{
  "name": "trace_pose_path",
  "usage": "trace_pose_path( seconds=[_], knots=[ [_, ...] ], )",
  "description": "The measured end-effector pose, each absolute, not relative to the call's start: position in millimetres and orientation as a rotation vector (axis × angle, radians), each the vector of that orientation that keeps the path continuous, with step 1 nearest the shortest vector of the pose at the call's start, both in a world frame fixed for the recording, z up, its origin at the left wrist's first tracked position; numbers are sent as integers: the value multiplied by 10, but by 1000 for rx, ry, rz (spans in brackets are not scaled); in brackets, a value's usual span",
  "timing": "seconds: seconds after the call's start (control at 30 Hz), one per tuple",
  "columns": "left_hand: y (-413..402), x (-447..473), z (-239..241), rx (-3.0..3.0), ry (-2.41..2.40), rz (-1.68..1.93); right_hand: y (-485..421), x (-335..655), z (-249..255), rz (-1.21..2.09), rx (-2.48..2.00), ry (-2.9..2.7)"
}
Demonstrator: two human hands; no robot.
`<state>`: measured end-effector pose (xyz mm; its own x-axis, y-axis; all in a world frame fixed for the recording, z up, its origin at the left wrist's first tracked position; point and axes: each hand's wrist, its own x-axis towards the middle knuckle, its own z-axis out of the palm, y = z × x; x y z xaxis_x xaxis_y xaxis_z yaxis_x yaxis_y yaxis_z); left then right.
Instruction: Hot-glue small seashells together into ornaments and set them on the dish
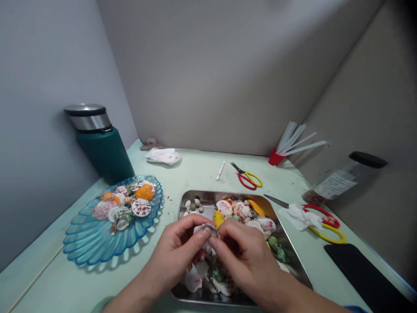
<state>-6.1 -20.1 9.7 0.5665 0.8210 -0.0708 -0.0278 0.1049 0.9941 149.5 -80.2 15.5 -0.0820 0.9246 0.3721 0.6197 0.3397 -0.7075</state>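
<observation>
Head view: left hand (177, 248) and right hand (246, 250), both half-curled, together pinch whitish piece (198, 228) over tray (293, 256), lower centre. Table (171, 191) strip separates tray from plate (100, 248), left; larger scissors (277, 201) just beside tray's upper-right corner.

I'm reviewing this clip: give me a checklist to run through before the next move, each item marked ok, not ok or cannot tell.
1. One hand free: not ok; the left hand and right hand both hold a small pale piece.
2. Piece fully visible: not ok; the fingers hide part of it.
3. Tray under the hands: ok; shells lie in it.
4. Bare room on the blue plate: ok; its near part is uncovered.
5. Small scissors clear of the hands: ok; they lie beyond the tray.
6. Large scissors shut: cannot tell; a tissue covers their middle.
</observation>
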Motion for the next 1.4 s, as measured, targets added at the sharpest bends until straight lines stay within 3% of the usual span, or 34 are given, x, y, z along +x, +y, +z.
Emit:
trace_pose_path(
  seconds=[0.33, 0.83, 1.4],
  knots=[
    [-199, -53, 106, 1302, 756, 719, -799, 1500, 148, 484, -1395, -1787],
    [-214, -72, 112, 1294, 720, 737, -815, 1508, 120, 189, -1282, -1819],
    [-217, -44, 106, 1265, 762, 743, -828, 1541, 123, 291, -1288, -1782]
  ],
)
